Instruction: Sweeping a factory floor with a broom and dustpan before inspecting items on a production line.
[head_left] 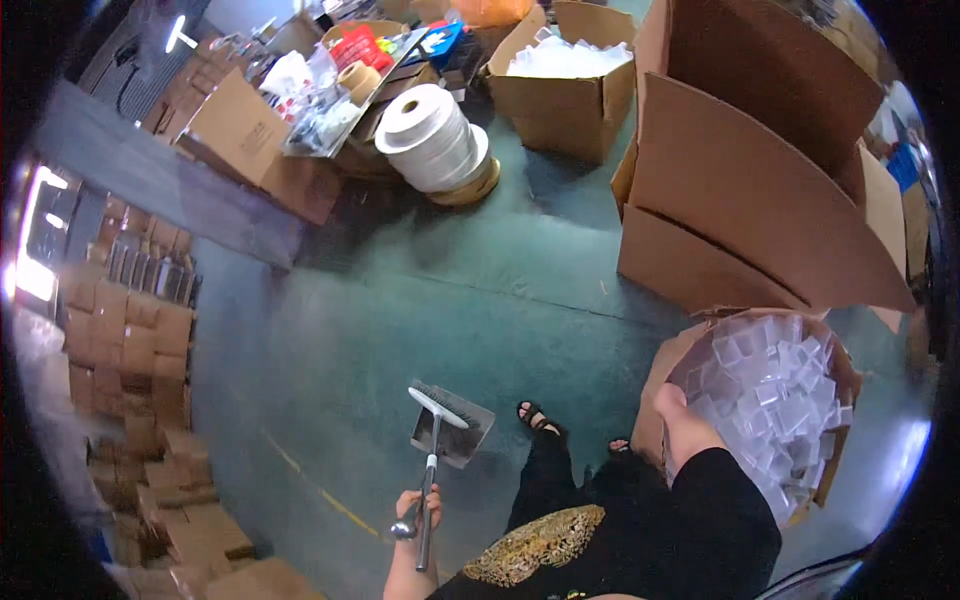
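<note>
My left hand (418, 507) is closed round the handles of a broom and a dustpan together. The broom's white head with dark bristles (437, 405) lies over the grey dustpan (466, 438), both out ahead of my feet. At the right, my right hand (671, 399) is at the left rim of an open cardboard box (650, 420) and appears to grip it; its fingers are mostly hidden. That box is filled with clear plastic pieces (770, 390), shaped like small cases, heaped loosely.
Large open cardboard cartons (750, 190) stand beyond the box. Another carton (550, 108) of clear pieces is farther back, near white rolls (430, 140) and a cluttered table (340, 120). Stacked boxes (130, 340) line the left. A yellow line (320, 490) crosses the green floor (420, 300).
</note>
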